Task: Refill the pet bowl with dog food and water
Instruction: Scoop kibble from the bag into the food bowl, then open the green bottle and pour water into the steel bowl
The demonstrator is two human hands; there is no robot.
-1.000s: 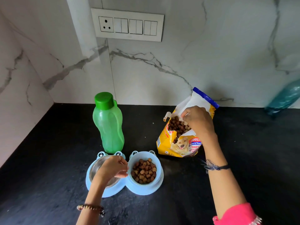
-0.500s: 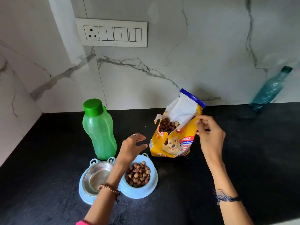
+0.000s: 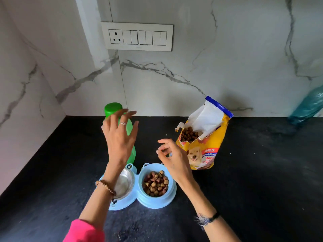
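A light-blue double pet bowl (image 3: 170, 198) sits on the black counter. Its right cup holds brown kibble (image 3: 156, 183); its left steel cup (image 3: 125, 182) looks empty. Behind it stands a green water bottle (image 3: 132, 151) with its green cap (image 3: 111, 109) on. My left hand (image 3: 119, 137) hovers in front of the bottle, fingers spread, holding nothing. My right hand (image 3: 172, 158) hangs above the kibble cup, fingers loosely curled and empty. A yellow dog food bag (image 3: 206, 145) stands open to the right, kibble showing at its mouth.
The black counter (image 3: 262, 172) meets white marble walls at the back and left. A switch panel (image 3: 137, 36) is on the back wall. A teal plastic bottle (image 3: 309, 105) leans in the far right corner.
My left hand rose from the bowl up to the green bottle. My right hand let go of the dog food bag and moved left over the kibble cup.
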